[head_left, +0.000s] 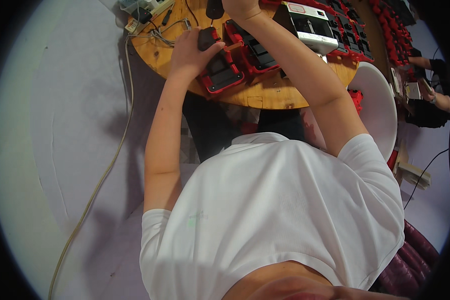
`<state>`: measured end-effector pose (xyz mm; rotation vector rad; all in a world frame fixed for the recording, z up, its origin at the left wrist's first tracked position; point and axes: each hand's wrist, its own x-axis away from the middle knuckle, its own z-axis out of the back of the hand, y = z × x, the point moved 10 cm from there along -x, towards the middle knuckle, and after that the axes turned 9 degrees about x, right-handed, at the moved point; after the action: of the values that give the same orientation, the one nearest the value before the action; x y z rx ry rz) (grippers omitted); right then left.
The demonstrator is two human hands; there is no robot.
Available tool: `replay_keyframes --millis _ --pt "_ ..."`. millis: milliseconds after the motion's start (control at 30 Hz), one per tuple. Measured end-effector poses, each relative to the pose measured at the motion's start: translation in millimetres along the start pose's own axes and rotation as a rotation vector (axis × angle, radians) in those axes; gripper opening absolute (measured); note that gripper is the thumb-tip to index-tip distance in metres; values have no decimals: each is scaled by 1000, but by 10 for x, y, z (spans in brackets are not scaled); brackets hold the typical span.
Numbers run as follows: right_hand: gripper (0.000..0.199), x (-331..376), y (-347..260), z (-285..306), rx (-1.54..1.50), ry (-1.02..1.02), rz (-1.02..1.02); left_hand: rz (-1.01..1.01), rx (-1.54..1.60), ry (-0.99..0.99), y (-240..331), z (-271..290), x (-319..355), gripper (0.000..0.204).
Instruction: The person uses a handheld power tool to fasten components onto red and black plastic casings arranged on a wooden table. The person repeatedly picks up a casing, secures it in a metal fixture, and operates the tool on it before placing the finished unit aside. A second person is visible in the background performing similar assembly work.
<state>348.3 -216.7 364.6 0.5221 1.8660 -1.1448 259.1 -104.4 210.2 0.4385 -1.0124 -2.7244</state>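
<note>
Now we are clasping a red-and-black case [224, 78] on the wooden table [265, 96] with our left hand [189, 55] and gripping a black-handled screwdriver [214, 9] upright in our right hand [242, 7].

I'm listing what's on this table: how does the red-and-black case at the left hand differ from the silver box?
The case is red and black; the box is silvery white. The left hand holds the case, while no hand holds the box. Both are on the wooden table.
</note>
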Motion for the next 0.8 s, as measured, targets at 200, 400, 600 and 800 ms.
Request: replay_keyframes --millis 200,400,600,800 --pt "25 66 57 -103 3 -54 -81 18 -38 8 4 -7 12 84" --pt "23 87 26 -210 183 -97 82 -4 -19 21 26 17 25 83" --pt "24 40 71 25 91 -60 -91 -116 -15 71 62 18 -4 79" --pt "38 -123 -709 1068 318 -176 -189 -123 67 55 55 1 -42 71"
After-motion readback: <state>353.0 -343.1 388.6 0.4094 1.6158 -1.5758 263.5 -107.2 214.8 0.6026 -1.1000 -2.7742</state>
